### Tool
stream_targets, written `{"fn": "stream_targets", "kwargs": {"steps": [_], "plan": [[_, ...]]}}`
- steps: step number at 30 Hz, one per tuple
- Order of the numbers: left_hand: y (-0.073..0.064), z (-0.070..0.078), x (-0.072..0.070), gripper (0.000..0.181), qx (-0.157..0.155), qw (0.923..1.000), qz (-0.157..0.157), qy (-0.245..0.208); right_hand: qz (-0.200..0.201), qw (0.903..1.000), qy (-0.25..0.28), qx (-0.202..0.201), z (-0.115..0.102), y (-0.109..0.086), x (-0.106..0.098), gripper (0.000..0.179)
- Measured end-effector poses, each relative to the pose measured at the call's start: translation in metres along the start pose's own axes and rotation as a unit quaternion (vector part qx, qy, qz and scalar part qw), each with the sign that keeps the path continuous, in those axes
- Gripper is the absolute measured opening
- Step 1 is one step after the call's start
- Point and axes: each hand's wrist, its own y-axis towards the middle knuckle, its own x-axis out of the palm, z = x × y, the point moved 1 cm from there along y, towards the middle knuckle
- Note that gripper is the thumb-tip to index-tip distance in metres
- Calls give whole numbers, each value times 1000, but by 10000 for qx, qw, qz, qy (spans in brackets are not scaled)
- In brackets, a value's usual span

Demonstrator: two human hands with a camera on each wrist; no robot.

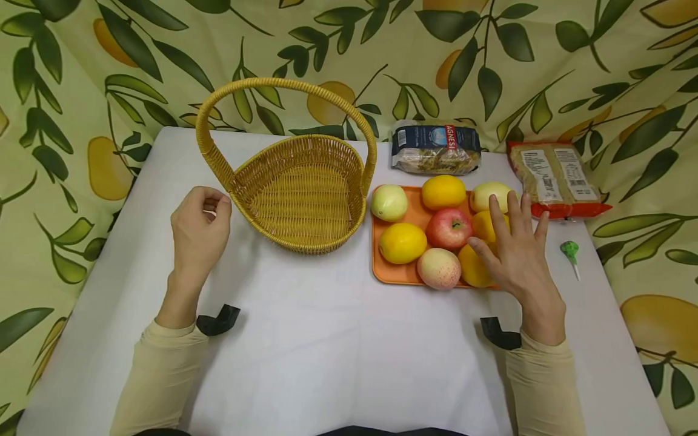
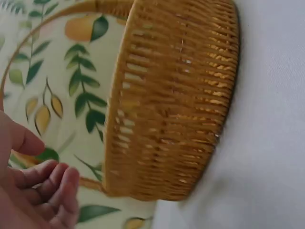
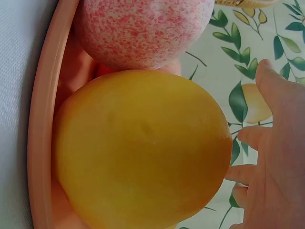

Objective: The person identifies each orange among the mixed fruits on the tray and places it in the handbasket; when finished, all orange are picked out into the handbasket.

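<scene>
A yellow wicker basket (image 1: 302, 200) with a tall hoop handle stands at the middle back of the table, nothing inside it. Beside its left rim is my left hand (image 1: 202, 227), fingers loosely curled around nothing; the left wrist view shows it near the basket's woven side (image 2: 167, 105). My right hand (image 1: 518, 251) hovers with spread fingers over the right side of an orange tray (image 1: 395, 275). On the tray lie a red apple (image 1: 448, 228), a speckled peach (image 1: 438, 268) and several yellow and pale green fruits. A yellow fruit (image 3: 143, 148) fills the right wrist view, partly hidden by my hand in the head view.
Behind the tray sits a dark-labelled pasta bag (image 1: 436, 148). A red-edged food packet (image 1: 557, 178) lies at the back right, with a green-wrapped lollipop (image 1: 569, 251) in front of it. Leaf-patterned cloth (image 1: 349, 54) hangs around the white-covered table (image 1: 327, 345).
</scene>
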Motion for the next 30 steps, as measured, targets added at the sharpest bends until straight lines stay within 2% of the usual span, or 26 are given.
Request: {"fn": "stream_targets", "kwargs": {"steps": [1,2,4,6,8,13,14,16,18,25,30], "plan": [[2,-4,-1,19,-443,9985,-262,-197,8,10000,8,-6,0,0,0,82],[4,-8,-2,20,-889,9937,-549,-415,15,10000,16,-5,0,0,0,82],[8,-16,-4,22,-1591,9776,-1071,-868,0,10000,37,9,0,-1,0,82],[12,-25,-4,24,-2051,9558,-1566,-1408,-16,10000,52,19,0,-1,0,82],[14,-34,-3,26,-2382,9295,-1975,-2009,-22,10000,67,19,0,-1,-1,81],[15,-50,2,34,-2690,8624,-3042,-3022,-24,10000,83,20,0,0,-3,81],[15,-53,3,36,-2689,8528,-3191,-3140,-26,10000,87,23,-1,0,-3,81],[15,-55,5,38,-2565,8409,-3475,-3262,-18,9999,96,24,-1,0,-3,82],[15,-56,7,41,-2496,8351,-3593,-3333,-5,9999,105,22,-1,0,-3,82],[12,-56,12,57,-2479,8452,-3701,-2952,11,10000,80,10,-1,-1,-2,81],[12,-56,12,59,-2513,8459,-3671,-2941,6,10000,93,10,-1,-1,-3,81]]}}
